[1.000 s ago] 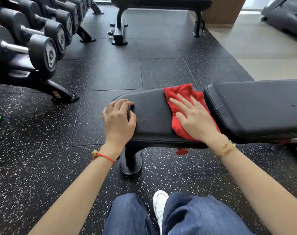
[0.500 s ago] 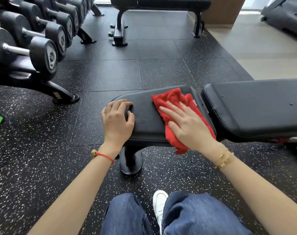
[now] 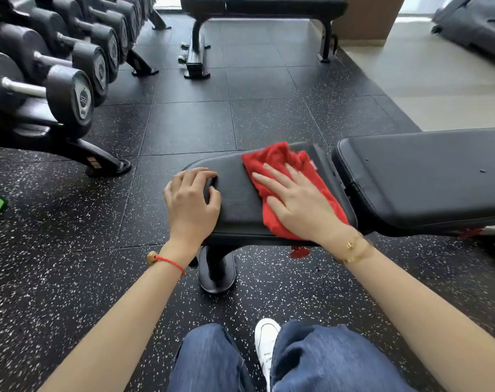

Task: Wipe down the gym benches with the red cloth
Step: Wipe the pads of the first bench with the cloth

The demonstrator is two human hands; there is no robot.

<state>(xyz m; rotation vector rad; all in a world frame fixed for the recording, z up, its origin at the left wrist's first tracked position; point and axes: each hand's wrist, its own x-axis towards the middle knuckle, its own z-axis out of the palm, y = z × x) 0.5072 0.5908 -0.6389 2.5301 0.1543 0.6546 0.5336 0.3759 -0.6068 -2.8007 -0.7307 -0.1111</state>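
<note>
So the red cloth (image 3: 285, 182) sits bunched on the right half of the seat pad (image 3: 240, 205), pinned flat under the right hand (image 3: 300, 207), fingers straight and a bit spread, palm pressing down, no pinch. The left hand (image 3: 191, 200) has its fingers curled over the pad's rounded left end, gripping it, looks like bracing. The bit that matters: the unwiped-looking stretch of seat pad lies to the left of the cloth, between the two hands, and the pad's long axis runs left-right across the view. My guess is the stroke wants to go along that axis toward the left hand. The long back pad (image 3: 427, 176) starts just right of the cloth, across a narrow gap, so the right hand is nearer to that too.
</note>
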